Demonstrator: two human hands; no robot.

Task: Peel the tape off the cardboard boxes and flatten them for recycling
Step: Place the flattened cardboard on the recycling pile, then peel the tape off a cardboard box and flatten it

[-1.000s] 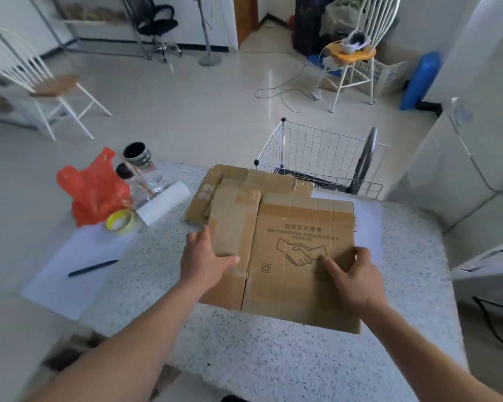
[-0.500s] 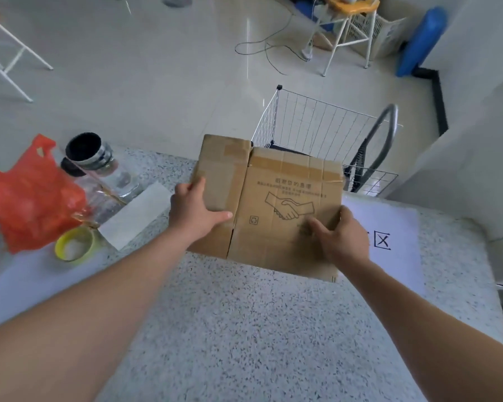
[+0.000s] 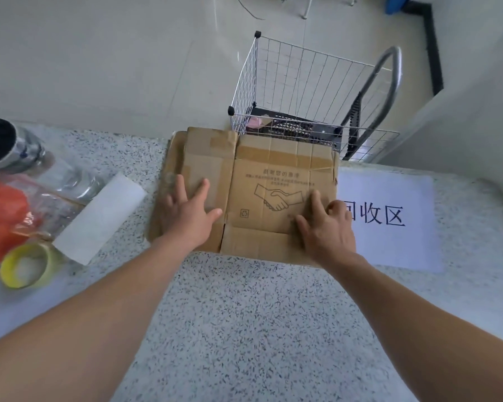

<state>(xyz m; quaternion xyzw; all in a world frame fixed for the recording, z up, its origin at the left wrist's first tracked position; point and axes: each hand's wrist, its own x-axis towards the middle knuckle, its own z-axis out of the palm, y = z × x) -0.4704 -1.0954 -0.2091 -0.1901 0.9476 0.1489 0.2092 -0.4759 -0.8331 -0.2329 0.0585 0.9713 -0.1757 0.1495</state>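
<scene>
A speckled counter is being leaned over, and both forearms are being stretched across it. The flattened boxes are being kept stacked on the counter's far edge, directly under both hands, with brown tape strips being shown along the top sheet's far flaps. A wire basket is being seen on the floor just beyond the fingertips, past the counter edge. A white sign with black characters is being partly covered by the cardboard, just outside the right hand. The left hand is being pressed flat on the left panel, fingers spread and straight, nothing being grasped. The right hand is being laid on the panel's near right corner beside the printed handshake, thumb and forefinger extended; the other fingers are being bent at the edge, and whether the edge is being gripped cannot be told. Outside the left hand, a red bag, a clear jar, a white roll and a yellow tape roll are being left lying.
</scene>
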